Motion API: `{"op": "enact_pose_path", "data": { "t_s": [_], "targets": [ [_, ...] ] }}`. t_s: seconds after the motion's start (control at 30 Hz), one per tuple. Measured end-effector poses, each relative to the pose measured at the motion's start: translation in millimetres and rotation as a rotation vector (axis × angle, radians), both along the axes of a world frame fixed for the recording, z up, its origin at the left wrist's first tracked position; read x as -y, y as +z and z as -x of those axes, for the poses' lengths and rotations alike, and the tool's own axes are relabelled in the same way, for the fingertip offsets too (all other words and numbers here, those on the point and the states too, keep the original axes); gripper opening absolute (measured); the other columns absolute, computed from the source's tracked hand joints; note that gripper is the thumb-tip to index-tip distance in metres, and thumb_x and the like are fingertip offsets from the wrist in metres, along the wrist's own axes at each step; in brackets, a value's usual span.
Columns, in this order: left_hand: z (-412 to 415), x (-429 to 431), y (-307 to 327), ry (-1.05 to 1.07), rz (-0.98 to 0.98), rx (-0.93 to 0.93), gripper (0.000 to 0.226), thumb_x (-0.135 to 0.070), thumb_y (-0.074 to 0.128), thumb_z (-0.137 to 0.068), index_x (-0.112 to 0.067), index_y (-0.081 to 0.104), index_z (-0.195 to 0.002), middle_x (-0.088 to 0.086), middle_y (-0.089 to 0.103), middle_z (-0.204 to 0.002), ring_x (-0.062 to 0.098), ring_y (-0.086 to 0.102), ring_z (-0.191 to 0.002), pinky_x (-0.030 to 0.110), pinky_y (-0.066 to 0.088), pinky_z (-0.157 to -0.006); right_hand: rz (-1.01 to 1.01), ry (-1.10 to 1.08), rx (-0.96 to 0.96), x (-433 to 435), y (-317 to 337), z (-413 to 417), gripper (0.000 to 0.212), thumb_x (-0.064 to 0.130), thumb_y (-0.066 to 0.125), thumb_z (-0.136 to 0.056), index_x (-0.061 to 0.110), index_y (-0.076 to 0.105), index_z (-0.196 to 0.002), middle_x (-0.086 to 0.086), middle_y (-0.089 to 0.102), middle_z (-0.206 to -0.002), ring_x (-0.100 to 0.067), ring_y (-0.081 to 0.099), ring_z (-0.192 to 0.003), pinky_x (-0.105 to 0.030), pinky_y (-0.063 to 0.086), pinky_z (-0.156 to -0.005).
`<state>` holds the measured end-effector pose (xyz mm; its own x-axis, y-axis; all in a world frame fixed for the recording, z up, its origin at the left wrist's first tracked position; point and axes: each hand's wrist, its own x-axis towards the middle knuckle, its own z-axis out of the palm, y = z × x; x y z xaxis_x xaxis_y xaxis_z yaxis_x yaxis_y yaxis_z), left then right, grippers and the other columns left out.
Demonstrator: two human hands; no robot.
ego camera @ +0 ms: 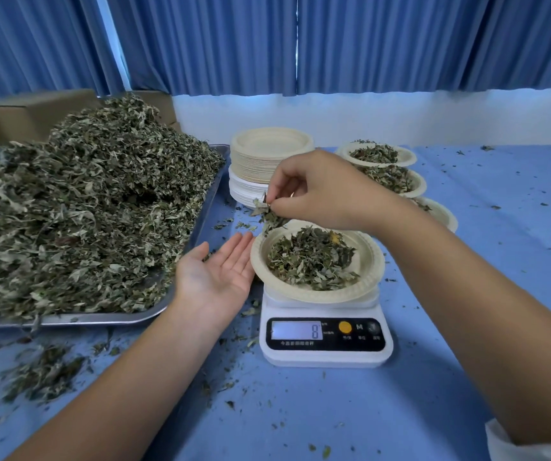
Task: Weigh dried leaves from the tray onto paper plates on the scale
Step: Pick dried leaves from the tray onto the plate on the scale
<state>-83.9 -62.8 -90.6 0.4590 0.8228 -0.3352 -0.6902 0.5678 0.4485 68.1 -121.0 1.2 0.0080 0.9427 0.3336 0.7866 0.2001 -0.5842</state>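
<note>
A metal tray (200, 207) at the left carries a tall heap of dried leaves (84, 207). A white scale (325, 341) at centre shows 8 on its display. On it sits a paper plate (372, 261) holding a small pile of leaves (310, 257). My right hand (317, 191) hovers over the plate's far left rim, fingertips pinching a few dried leaves (267, 212). My left hand (217, 271) lies palm up and flat between the tray and the plate, its fingertips by the plate's rim, nothing in it.
A stack of unused paper plates (269, 161) stands behind the scale. Three filled plates (378, 154) overlap in a row at the back right. Loose leaf bits litter the blue cloth (467, 327). Cardboard boxes (18, 118) sit behind the tray.
</note>
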Motion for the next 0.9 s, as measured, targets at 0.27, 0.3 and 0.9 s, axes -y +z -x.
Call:
{"op": "enact_pose_path", "data": {
  "t_s": [0.27,0.3,0.9],
  "targets": [
    [1.1,4.6,6.2,0.004,0.040,0.047,0.051,-0.031,0.027,-0.103,0.011,0.054,-0.107,0.027,0.063,-0.105,0.035,0.060,-0.102,0.041,0.049,-0.084,-0.071,0.074,0.004,-50.0,6.4,74.2,0.007,0.007,0.068,-0.079,0.012,0.073,-0.079,0.015,0.061,-0.065,0.002,0.056,-0.063,-0.020,0.049,-0.071],
    [1.6,4.6,7.7,0.007,0.049,0.056,0.051,-0.031,0.027,-0.103,0.011,0.055,-0.104,0.027,0.063,-0.102,0.035,0.061,-0.099,0.041,0.050,-0.081,-0.058,0.097,0.013,-56.9,5.8,84.6,0.007,0.008,0.068,-0.080,0.012,0.074,-0.082,0.013,0.064,-0.068,-0.001,0.059,-0.067,-0.022,0.051,-0.073],
    [2.4,3.5,7.5,-0.004,0.037,0.068,0.052,-0.035,0.032,-0.102,0.011,0.055,-0.108,0.027,0.064,-0.105,0.035,0.060,-0.107,0.041,0.051,-0.088,0.156,0.028,0.014,-28.1,-7.6,13.5,0.009,0.015,0.066,-0.087,0.017,0.074,-0.086,0.009,0.067,-0.069,0.008,0.054,-0.053,-0.008,0.042,-0.050]
  ]
}}
